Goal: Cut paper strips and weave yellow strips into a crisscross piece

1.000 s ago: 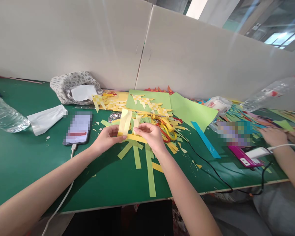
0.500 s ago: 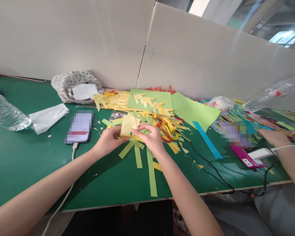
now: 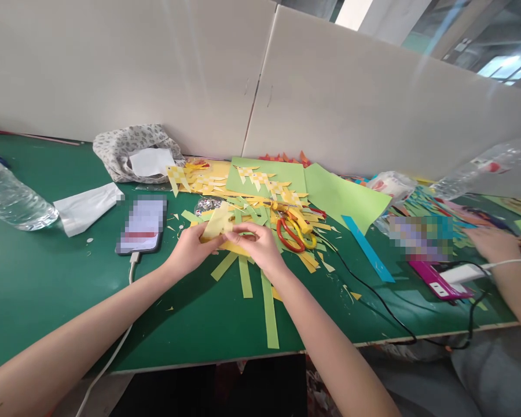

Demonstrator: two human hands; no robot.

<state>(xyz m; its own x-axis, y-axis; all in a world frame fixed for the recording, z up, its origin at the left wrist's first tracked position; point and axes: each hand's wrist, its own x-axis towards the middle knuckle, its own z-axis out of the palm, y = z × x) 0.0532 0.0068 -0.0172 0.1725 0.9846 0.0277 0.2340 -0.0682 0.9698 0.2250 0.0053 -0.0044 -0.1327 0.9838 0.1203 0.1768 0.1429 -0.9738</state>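
My left hand and my right hand meet over the green table, both pinching pale yellow paper strips that are folded over between my fingers. Under my hands lie several loose light green strips fanned toward the table's front edge, with yellow strips among them. Red-and-yellow scissors rest just right of my right hand.
A phone on a white cable lies left of my hands, with a water bottle, white paper and a patterned pouch beyond. Woven paper pieces on green sheets sit behind. Another person's hand works at the right beside a pink device.
The yellow strips stood upright a second ago; now they are folded down low between my fingers. My hands have drawn closer together.
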